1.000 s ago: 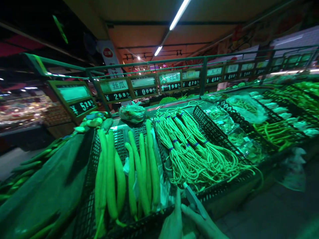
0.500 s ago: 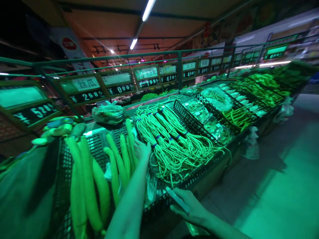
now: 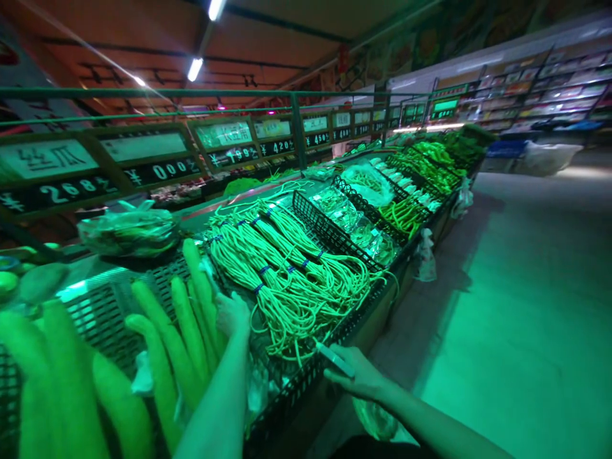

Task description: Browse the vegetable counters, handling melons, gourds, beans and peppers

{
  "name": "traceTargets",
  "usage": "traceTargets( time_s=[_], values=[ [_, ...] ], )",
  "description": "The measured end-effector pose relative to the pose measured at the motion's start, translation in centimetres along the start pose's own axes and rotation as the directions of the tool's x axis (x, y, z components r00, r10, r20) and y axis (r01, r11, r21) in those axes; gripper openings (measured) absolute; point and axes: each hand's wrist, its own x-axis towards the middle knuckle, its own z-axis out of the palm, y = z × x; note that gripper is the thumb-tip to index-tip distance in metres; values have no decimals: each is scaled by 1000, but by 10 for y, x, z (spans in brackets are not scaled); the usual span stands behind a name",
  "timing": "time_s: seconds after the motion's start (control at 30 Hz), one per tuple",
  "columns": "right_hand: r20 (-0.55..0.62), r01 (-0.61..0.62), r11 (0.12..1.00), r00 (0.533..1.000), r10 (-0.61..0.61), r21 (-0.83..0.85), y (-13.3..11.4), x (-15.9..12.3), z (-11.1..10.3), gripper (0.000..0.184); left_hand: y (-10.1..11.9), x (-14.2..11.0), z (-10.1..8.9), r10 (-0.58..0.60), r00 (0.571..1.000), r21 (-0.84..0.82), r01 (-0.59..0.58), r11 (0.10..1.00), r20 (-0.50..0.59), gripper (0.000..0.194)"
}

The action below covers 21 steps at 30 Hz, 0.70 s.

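Observation:
My left hand reaches to the right edge of the crate, against the rightmost long green gourd, which looks like a luffa. Its thumb stands apart from the fingers, whose tips are partly hidden, and no grip on the gourd shows. My right hand is closed around a thin, pale, flat bar-shaped object at the front rim of the stand. Between and beyond both hands lie bundles of long beans tied with dark bands. Below my right hand hangs a clear plastic bag, contents unclear.
Thicker gourds fill the near left. A wrapped bundle sits behind the crate. Black mesh dividers part the vegetables. Price boards line the back rail. Plastic bags hang along the front edge beside the floor aisle.
The view has turned right and moved closer, so the produce and price boards shift left. My left hand stays by the gourds; my right hand still holds the pale flat object.

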Motion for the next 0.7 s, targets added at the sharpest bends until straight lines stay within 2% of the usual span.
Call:
traceTargets(
  time_s=[0.07,0.13,0.2,0.3,0.37,0.4,0.47,0.5,0.6,0.7],
  values=[
    [-109,-53,999,993,52,-12,14,3,-18,34,0,0,0,0,1000,-7,0,1000,-1,47],
    [-257,-124,992,960,115,-18,29,5,-44,42,0,0,0,-2,1000,-12,2,1000,4,46],
    [-425,-206,979,886,187,1,46,3,-74,53,0,-1,-1,-3,1000,-14,3,1000,7,46],
    [-620,-318,947,733,280,51,67,-3,-117,68,1,-2,-2,4,1000,-11,-4,1000,2,44],
    [-665,-372,926,675,321,70,75,-7,-134,73,1,-3,-2,5,1000,-7,-5,1000,-1,44],
    [-666,-389,918,667,334,71,76,-8,-138,75,2,-4,-2,3,1000,-5,-3,1000,-1,43],
    [-637,-395,917,692,339,59,72,-6,-137,73,2,-4,-2,-5,1000,-1,5,1000,5,43],
    [-612,-381,924,720,327,46,68,-4,-131,71,2,-4,-2,-9,1000,1,9,1000,8,44],
    [-481,-277,961,843,241,-4,46,9,-101,66,1,-3,-2,-12,1000,9,12,1000,12,44],
    [-266,-140,989,956,123,-48,13,25,-64,63,0,-3,-1,-1,1000,17,1,1000,7,44]
  ],
)
